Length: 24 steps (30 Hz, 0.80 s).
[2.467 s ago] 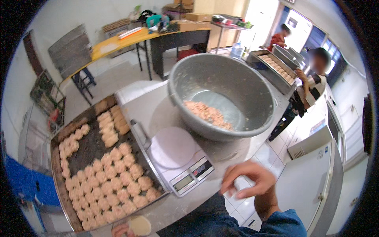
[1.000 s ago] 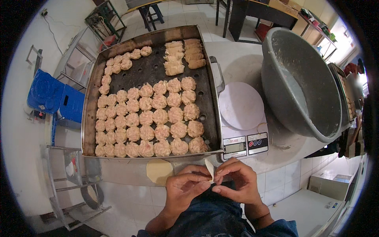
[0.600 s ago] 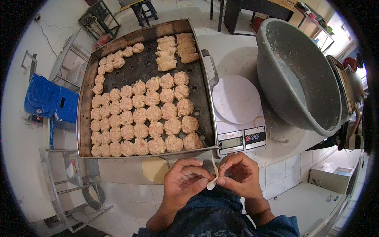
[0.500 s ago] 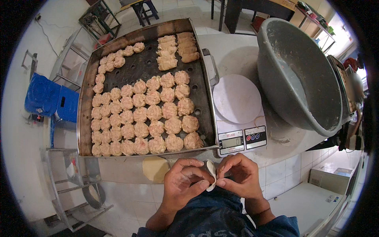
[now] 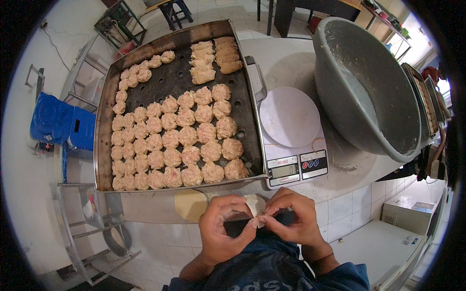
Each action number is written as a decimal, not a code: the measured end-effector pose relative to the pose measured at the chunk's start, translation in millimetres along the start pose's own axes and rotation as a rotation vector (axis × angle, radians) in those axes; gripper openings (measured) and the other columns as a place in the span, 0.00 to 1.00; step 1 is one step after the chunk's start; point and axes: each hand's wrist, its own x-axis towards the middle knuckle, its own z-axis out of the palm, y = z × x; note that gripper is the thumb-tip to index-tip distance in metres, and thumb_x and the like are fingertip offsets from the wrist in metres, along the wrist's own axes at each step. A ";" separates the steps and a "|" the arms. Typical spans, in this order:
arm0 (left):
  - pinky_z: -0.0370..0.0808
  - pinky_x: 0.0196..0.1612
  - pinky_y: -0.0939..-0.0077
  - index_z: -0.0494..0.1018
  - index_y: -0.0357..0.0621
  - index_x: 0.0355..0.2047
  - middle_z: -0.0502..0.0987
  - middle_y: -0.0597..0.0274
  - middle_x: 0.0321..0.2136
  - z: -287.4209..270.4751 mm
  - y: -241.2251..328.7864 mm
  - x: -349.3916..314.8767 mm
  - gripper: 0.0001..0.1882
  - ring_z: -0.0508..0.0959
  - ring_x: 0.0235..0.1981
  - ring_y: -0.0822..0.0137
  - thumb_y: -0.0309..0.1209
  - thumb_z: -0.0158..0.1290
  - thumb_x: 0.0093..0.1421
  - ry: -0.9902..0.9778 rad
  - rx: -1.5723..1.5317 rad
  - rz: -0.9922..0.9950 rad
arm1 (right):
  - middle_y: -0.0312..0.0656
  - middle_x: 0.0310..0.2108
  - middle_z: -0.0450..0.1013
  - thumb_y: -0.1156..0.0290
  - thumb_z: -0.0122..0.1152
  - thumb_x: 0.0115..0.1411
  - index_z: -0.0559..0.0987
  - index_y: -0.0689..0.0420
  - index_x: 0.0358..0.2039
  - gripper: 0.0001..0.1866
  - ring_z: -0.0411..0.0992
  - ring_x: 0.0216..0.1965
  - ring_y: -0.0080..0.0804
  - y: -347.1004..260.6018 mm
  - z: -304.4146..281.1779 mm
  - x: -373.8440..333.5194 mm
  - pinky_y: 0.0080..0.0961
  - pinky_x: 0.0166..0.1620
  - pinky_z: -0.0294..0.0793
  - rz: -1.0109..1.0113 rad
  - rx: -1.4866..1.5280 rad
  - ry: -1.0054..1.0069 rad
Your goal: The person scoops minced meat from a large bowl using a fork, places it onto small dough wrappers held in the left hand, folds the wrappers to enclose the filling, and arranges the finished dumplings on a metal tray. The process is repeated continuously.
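Observation:
Close to the table's front edge, a thin pale dumpling wrapper (image 5: 254, 203) is held up between my two hands. My left hand (image 5: 224, 228) pinches its lower edge with thumb and fingertips. Fingertips of my right hand (image 5: 294, 217) grip the same lower edge, touching or almost touching the left ones. Part of the wrapper is hidden behind the fingers. Left of my left hand, a flat round wrapper (image 5: 191, 205) lies on the table edge. Just beyond is a metal tray (image 5: 160, 90) holding rows of filled open-topped dumplings (image 5: 172, 139).
Folded rolls (image 5: 202, 63) lie in two columns at the tray's far right. A white kitchen scale (image 5: 291, 116) stands beside the tray, with a big grey basin (image 5: 369, 92) to its right. A blue container (image 5: 53, 119) and a metal rack (image 5: 82, 233) are at the left.
The wrapper, seen edge-on before, has turned so its pale face shows. My fingertips have come together at its lower edge. The view has shifted slightly.

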 end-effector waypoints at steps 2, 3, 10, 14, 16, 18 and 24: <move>0.75 0.38 0.77 0.64 0.33 0.48 0.76 0.59 0.32 -2.9 -8.9 0.0 0.24 0.77 0.34 0.71 0.14 0.59 0.52 0.005 0.141 0.112 | 0.42 0.32 0.78 0.80 0.72 0.52 0.78 0.59 0.33 0.10 0.77 0.33 0.30 -1.3 3.5 0.9 0.23 0.35 0.76 -0.014 -0.023 0.003; 0.75 0.37 0.78 0.64 0.33 0.48 0.76 0.60 0.31 -4.5 -12.9 -0.6 0.23 0.77 0.33 0.72 0.14 0.58 0.52 0.009 0.212 0.169 | 0.43 0.31 0.78 0.81 0.73 0.51 0.78 0.59 0.33 0.11 0.77 0.33 0.30 -2.1 5.9 1.0 0.24 0.36 0.76 -0.001 -0.016 0.008; 0.77 0.41 0.78 0.63 0.30 0.51 0.79 0.55 0.34 -9.9 -6.4 -0.5 0.21 0.80 0.37 0.70 0.14 0.55 0.57 -0.027 -0.102 0.017 | 0.42 0.33 0.78 0.80 0.70 0.54 0.78 0.60 0.34 0.09 0.78 0.35 0.31 4.0 9.0 -1.3 0.25 0.41 0.76 0.065 0.136 0.042; 0.76 0.44 0.78 0.62 0.30 0.51 0.79 0.53 0.35 -10.1 -2.2 0.1 0.22 0.80 0.39 0.69 0.15 0.57 0.58 -0.060 -0.213 -0.016 | 0.42 0.32 0.79 0.79 0.71 0.54 0.78 0.59 0.34 0.09 0.78 0.35 0.30 2.8 7.2 -2.9 0.26 0.41 0.76 0.125 0.198 0.055; 0.77 0.44 0.77 0.62 0.31 0.51 0.80 0.52 0.35 -9.7 -1.8 0.1 0.22 0.80 0.39 0.68 0.15 0.58 0.58 -0.061 -0.195 -0.024 | 0.42 0.33 0.79 0.79 0.71 0.54 0.78 0.59 0.34 0.09 0.78 0.36 0.30 3.1 6.7 -4.0 0.26 0.41 0.76 0.143 0.205 0.055; 0.77 0.45 0.76 0.63 0.31 0.50 0.80 0.51 0.36 -7.9 -2.6 -0.4 0.22 0.80 0.39 0.68 0.15 0.58 0.58 -0.049 -0.154 -0.027 | 0.42 0.34 0.79 0.79 0.71 0.54 0.78 0.60 0.35 0.10 0.78 0.37 0.31 2.9 4.8 -3.0 0.26 0.42 0.76 0.115 0.182 0.047; 0.77 0.46 0.77 0.62 0.30 0.50 0.80 0.53 0.35 -5.2 -4.0 2.4 0.22 0.80 0.39 0.71 0.16 0.59 0.59 -0.038 -0.017 0.006 | 0.47 0.35 0.79 0.80 0.73 0.51 0.80 0.62 0.31 0.08 0.78 0.38 0.31 -5.5 -0.1 3.1 0.25 0.44 0.76 0.057 0.087 0.014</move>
